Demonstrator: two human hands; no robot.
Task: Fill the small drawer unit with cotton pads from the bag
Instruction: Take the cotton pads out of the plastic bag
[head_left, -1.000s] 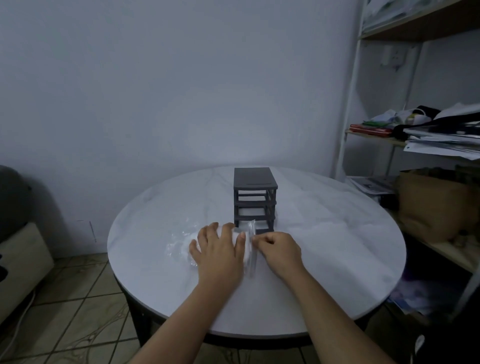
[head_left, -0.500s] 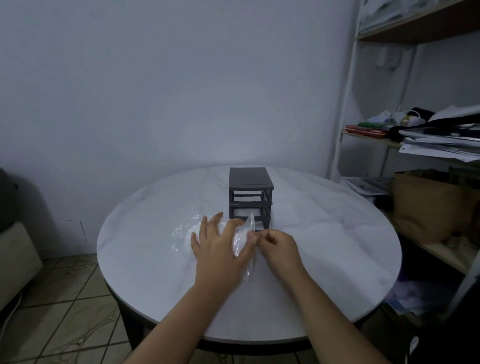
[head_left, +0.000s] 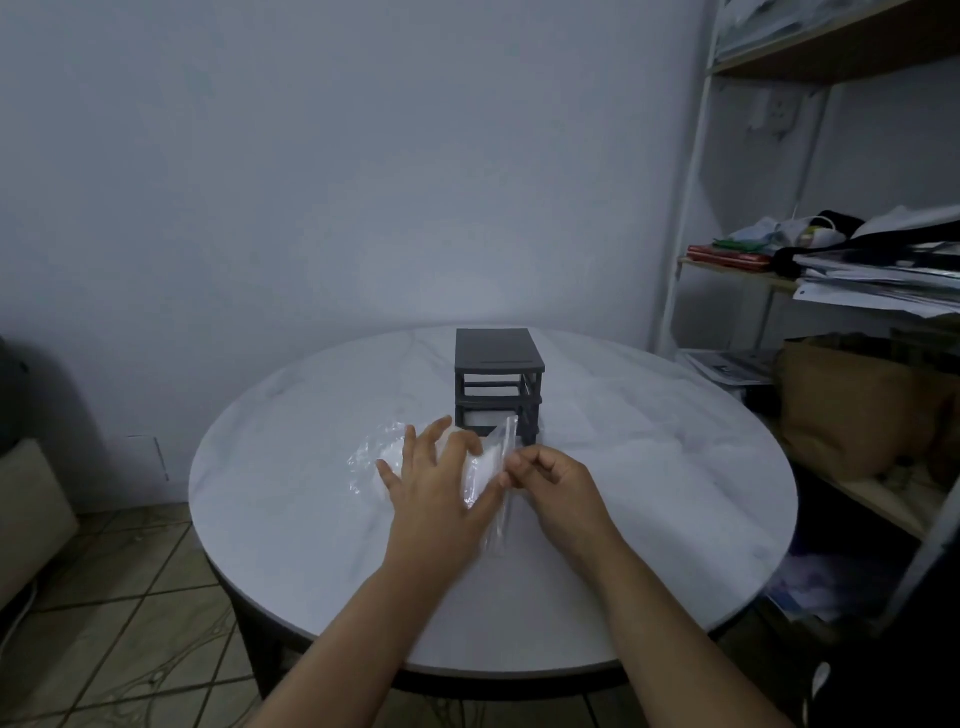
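Note:
A small dark grey drawer unit (head_left: 497, 382) stands upright near the middle of the round white table (head_left: 649, 467). Something white shows in its lowest slot. Just in front of it lies a clear plastic bag (head_left: 382, 457) with white cotton pads inside. My left hand (head_left: 441, 491) rests on the bag with fingers spread, its thumb pinching the bag's open edge. My right hand (head_left: 558, 491) pinches the same raised plastic edge (head_left: 506, 467) from the right side. The pads under my left hand are mostly hidden.
A shelf rack (head_left: 691, 208) with stacked papers (head_left: 878, 286) and a brown paper bag (head_left: 852, 410) stands right of the table. A pale box (head_left: 26, 509) sits on the tiled floor at the left. The wall is close behind the table.
My left hand has lifted its fingers and spread them on the bag. Both hands have raised the bag's edge and pulled it up between them.

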